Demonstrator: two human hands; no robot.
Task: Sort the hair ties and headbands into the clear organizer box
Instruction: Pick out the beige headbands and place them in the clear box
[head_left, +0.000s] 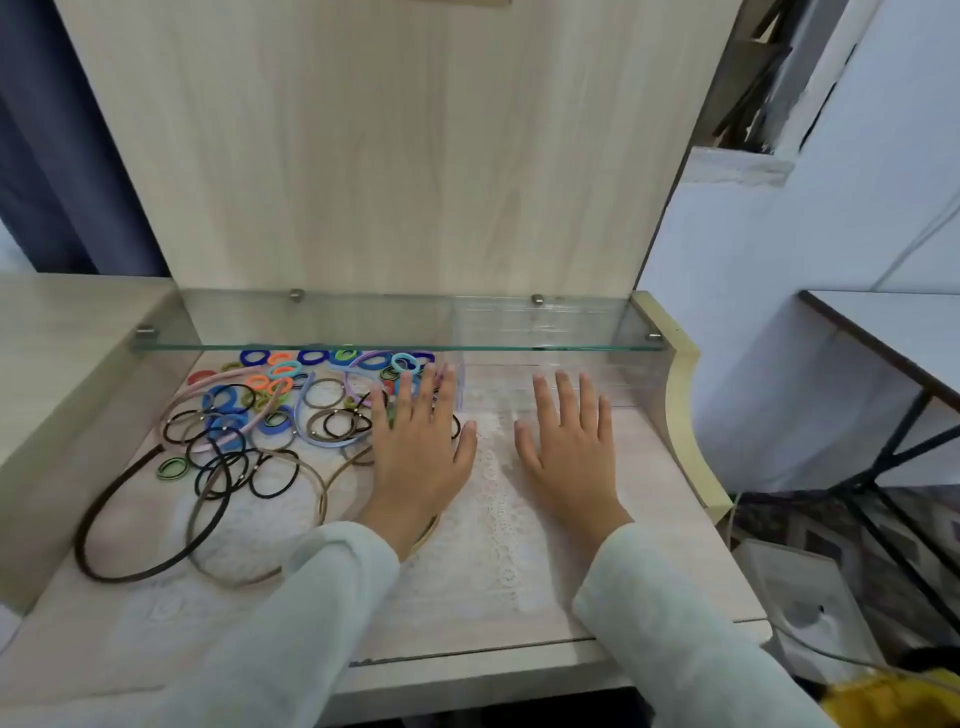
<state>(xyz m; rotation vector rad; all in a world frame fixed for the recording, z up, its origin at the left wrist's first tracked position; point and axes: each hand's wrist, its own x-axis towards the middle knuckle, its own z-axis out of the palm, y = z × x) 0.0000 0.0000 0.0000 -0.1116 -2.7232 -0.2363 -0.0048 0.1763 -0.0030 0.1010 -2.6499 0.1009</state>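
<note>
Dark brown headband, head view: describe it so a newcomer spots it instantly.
Start at the wooden desk under the glass shelf; the pile of hair ties and headbands lies on its left side, left of the left hand. The dark brown headband is the big open loop at the pile's near-left edge. It is the darkest, outermost hoop, overlapping a lighter tan headband.
</note>
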